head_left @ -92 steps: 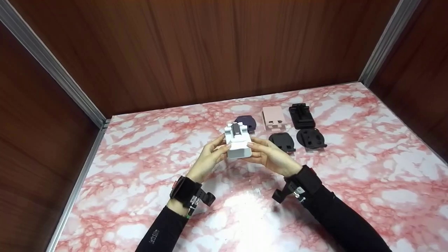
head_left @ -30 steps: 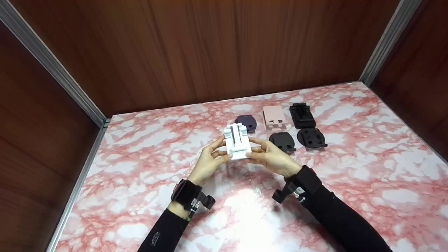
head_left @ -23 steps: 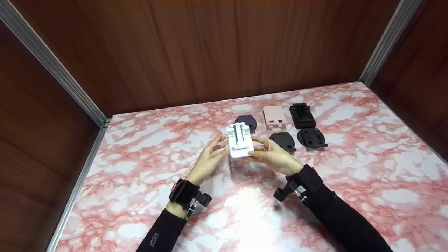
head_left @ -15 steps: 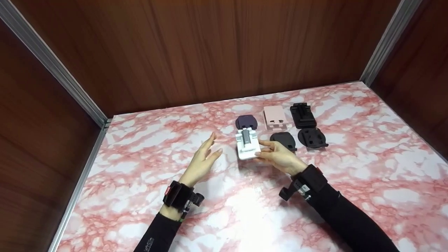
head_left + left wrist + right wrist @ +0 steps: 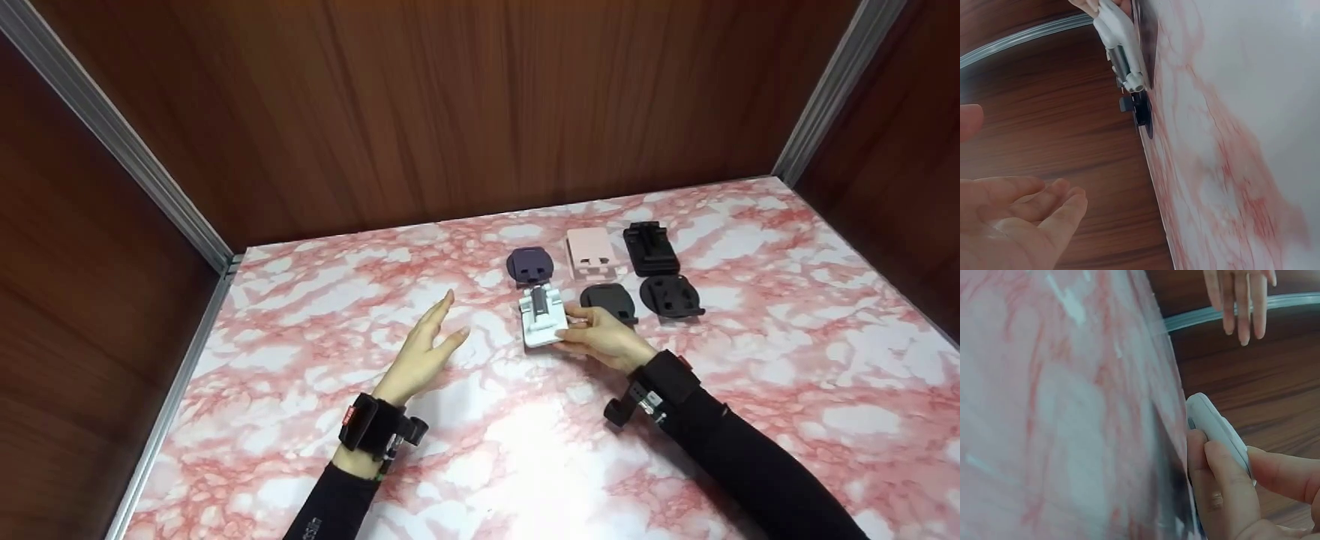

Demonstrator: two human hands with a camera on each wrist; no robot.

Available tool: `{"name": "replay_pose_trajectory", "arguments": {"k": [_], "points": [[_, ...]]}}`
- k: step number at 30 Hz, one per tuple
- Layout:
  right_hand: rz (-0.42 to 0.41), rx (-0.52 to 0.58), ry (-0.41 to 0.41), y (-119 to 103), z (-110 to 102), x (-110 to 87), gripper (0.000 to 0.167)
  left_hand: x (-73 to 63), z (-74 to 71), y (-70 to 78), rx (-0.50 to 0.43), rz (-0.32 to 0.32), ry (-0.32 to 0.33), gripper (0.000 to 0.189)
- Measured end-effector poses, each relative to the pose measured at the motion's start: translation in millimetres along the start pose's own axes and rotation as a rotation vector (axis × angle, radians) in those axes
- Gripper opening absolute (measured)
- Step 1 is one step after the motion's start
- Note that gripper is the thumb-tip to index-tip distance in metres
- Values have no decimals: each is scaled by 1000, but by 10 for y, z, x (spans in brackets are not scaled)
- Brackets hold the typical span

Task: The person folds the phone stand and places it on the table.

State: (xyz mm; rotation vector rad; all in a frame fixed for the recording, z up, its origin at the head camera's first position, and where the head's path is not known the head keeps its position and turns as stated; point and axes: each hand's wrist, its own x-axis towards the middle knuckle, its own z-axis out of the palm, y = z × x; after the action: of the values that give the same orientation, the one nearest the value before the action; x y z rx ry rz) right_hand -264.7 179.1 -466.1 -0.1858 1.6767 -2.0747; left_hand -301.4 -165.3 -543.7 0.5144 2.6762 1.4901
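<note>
A white folding phone stand (image 5: pixel 547 328), folded flat with a grey strip down its middle, is pinched at its right edge by my right hand (image 5: pixel 606 341). The stand is held low over the marbled table, close in front of a purple round stand (image 5: pixel 529 262). In the right wrist view the thumb lies on one face of the white stand (image 5: pixel 1216 427) and the fingers on the other. My left hand (image 5: pixel 415 360) hovers to the left, apart from everything, its fingers extended and thumb spread. Its palm (image 5: pixel 1010 225) faces the stand across a gap.
Beyond my right hand lie a pink stand (image 5: pixel 589 244), a black rectangular stand (image 5: pixel 651 251), a dark round stand (image 5: pixel 609 300) and a black round stand (image 5: pixel 670 296). Brown wooden panels (image 5: pixel 465 112) with metal corner strips rise behind and beside the table (image 5: pixel 315 330).
Both hands gripped the white stand earlier. The left hand has let go and drawn back left; the right hand has carried the folded stand right and down towards the table.
</note>
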Motion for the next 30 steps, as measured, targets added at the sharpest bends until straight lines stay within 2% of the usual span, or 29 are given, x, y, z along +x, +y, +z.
{"name": "replay_pose_trajectory", "arguments": {"k": [7, 11, 16, 21, 24, 30], "points": [[10, -9, -21, 14, -4, 57, 61, 2, -23, 0, 3, -12, -10, 88], [13, -50, -39, 16, 5, 43, 58, -1, -24, -13, -1, -13, -19, 88], [15, -80, -44, -12, 51, -34, 62, -20, -21, -7, 14, -13, -30, 89], [44, -103, -10, -60, 111, -111, 69, -57, -37, 17, 19, -34, -40, 89], [64, -90, 1, -80, 139, -140, 70, -79, -47, 25, 18, -47, -47, 89], [45, -51, -12, -86, 146, -152, 72, -108, -53, -15, -8, -39, -46, 88]]}}
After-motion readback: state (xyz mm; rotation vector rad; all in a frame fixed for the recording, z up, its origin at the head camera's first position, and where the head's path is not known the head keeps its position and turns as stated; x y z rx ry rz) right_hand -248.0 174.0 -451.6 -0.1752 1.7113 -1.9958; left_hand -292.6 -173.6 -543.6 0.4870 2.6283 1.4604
